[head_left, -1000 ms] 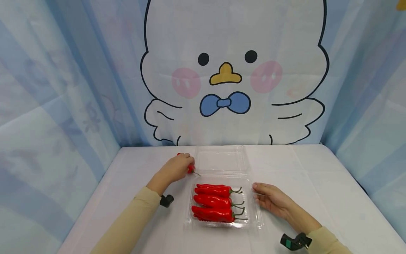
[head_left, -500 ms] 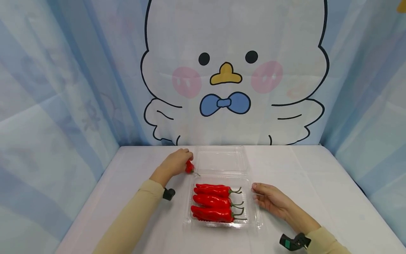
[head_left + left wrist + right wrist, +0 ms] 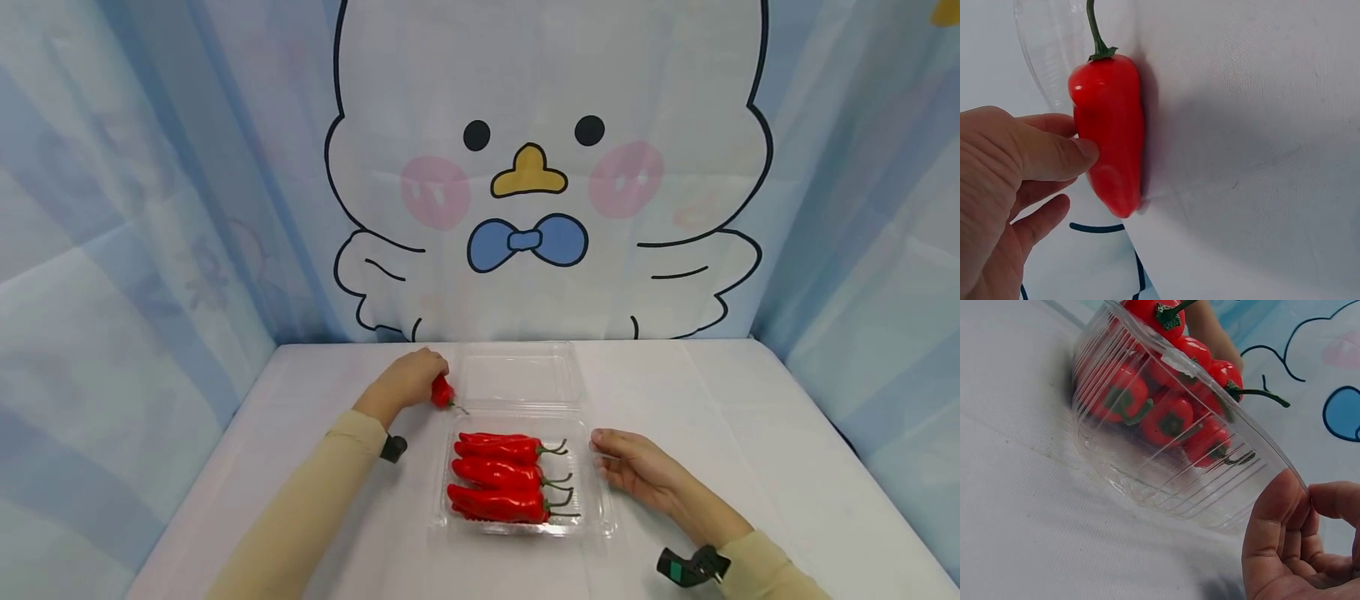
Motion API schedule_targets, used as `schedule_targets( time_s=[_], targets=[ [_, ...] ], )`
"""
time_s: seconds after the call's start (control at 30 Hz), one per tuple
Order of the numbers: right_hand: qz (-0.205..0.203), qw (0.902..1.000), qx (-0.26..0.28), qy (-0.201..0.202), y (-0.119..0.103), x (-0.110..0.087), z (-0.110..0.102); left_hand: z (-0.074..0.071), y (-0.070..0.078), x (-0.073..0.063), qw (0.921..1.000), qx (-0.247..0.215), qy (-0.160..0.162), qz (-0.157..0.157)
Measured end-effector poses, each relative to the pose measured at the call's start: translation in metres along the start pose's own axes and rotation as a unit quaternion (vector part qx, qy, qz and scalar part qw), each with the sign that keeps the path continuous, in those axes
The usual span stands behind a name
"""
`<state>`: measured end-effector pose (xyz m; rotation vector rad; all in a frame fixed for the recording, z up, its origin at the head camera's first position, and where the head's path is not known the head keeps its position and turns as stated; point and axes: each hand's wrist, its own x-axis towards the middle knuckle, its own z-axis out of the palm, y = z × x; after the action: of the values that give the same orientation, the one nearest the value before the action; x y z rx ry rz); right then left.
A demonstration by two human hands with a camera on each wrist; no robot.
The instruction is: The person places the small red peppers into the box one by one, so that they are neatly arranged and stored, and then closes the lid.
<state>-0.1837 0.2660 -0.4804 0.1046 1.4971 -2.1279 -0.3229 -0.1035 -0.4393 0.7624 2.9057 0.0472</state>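
Note:
My left hand is at the back left of the table. In the left wrist view its thumb and finger pinch a red chili pepper with a green stem, lying along the white cloth. A clear plastic clamshell box stands open in the middle, its lid folded back toward the curtain. Several red peppers lie inside in rows, stems pointing right. My right hand is at the box's right side. Seen from the right wrist, its thumb and forefinger pinch the box's rim.
A white cloth covers the table. Behind it hangs a curtain printed with a cartoon chick, and blue curtains close off both sides. A small black device is strapped at each wrist.
My left hand has drawn back slightly up and left, so more of the pepper at its fingers shows. The right hand and the box have stayed in place.

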Motion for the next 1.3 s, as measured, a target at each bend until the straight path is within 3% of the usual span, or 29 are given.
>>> schedule_targets(
  time_s=[0.53, 0.73, 0.97, 1.3],
  targets=[
    [0.004, 1.0, 0.001, 0.006, 0.0, -0.001, -0.001, -0.006, -0.001, 0.01, 0.9961, -0.035, -0.072, -0.037],
    [0.002, 0.9999, 0.006, 0.012, 0.001, 0.0, 0.0, -0.002, -0.007, 0.01, 0.9976, -0.028, -0.056, -0.028],
    [-0.001, 1.0, -0.002, 0.002, 0.001, 0.001, 0.002, 0.006, -0.017, 0.007, 0.9979, -0.032, -0.042, -0.038],
    [-0.004, 1.0, -0.002, 0.007, 0.001, 0.002, 0.002, 0.007, -0.031, 0.007, 0.9972, -0.03, -0.053, -0.042]
  ],
)
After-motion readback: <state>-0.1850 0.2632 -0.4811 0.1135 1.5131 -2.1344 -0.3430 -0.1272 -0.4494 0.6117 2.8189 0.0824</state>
